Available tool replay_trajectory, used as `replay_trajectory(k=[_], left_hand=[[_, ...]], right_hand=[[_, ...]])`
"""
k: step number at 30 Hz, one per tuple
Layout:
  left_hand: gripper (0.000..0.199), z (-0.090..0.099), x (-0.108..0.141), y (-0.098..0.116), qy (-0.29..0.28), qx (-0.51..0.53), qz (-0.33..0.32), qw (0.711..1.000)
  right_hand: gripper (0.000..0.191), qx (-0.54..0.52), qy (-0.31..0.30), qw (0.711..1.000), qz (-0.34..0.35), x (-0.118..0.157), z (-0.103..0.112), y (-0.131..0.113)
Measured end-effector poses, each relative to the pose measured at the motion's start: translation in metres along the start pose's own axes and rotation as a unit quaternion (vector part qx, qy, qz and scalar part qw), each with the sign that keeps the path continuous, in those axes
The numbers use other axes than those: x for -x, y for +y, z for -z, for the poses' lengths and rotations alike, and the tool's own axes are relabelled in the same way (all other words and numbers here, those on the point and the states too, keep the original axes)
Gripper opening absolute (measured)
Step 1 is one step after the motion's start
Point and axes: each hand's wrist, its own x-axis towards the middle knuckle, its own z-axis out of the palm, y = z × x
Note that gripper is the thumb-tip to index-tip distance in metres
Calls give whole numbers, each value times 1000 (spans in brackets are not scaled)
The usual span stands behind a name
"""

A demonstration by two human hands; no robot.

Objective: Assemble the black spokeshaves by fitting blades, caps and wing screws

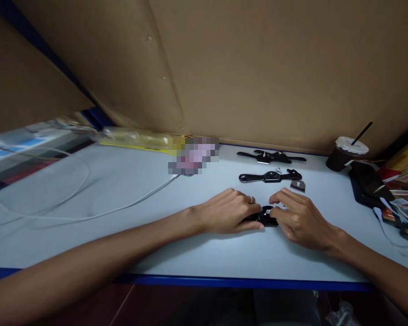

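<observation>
A black spokeshave (266,220) lies on the table near its front, partly covered by my hands. My left hand (229,210), with a ring on one finger, is closed around its left handle, thumb along the near side. My right hand (300,219) bends over the other end, thumb and fingertips pinching at a small silver screw (268,211) on the spokeshave's middle. Just beyond lies a second black spokeshave body (271,177), with a loose silver screw (278,170), a small black part (294,172) and a flat grey blade (298,185) beside it.
More black spokeshaves (271,156) lie at the back by the cardboard wall (275,68). A lidded drink cup with a straw (347,154) stands back right, near a black case (365,188). A white cable (122,213) crosses the left side to a blurred phone-like object (193,156).
</observation>
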Motion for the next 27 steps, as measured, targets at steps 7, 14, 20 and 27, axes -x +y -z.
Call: replay_trajectory(k=[7, 14, 20, 27], left_hand=[[61, 0, 0, 1, 9, 7, -4, 1000], [65, -2, 0, 0, 13, 6, -3, 1000], [62, 1, 0, 1, 9, 1, -5, 1000], [61, -2, 0, 0, 8, 0, -4, 1000]], right_hand=[[33, 12, -9, 1000, -17, 0, 1, 1], [22, -35, -15, 999, 5, -1, 3, -4], [23, 9, 4, 1000, -30, 1, 1, -1], [22, -10, -5, 1000, -23, 0, 0, -2]])
